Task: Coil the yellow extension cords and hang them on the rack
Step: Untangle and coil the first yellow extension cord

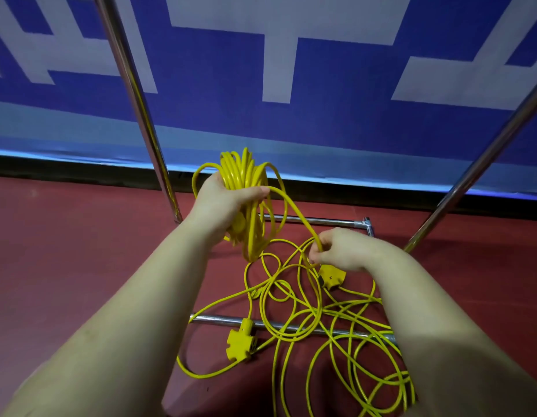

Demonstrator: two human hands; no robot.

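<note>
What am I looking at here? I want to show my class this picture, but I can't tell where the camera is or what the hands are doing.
The camera sits on a person's head, looking down at their own bare arms. The left hand grips a coiled bundle of yellow cord. The right hand pinches the loose strand leading into it. More tangled yellow cord and a yellow socket block lie on the red floor, across the metal rack's base bars.

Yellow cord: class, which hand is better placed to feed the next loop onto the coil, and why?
Right. The right hand already pinches the loose strand leading to the coil, while the left hand is fully occupied gripping that coil.
</note>
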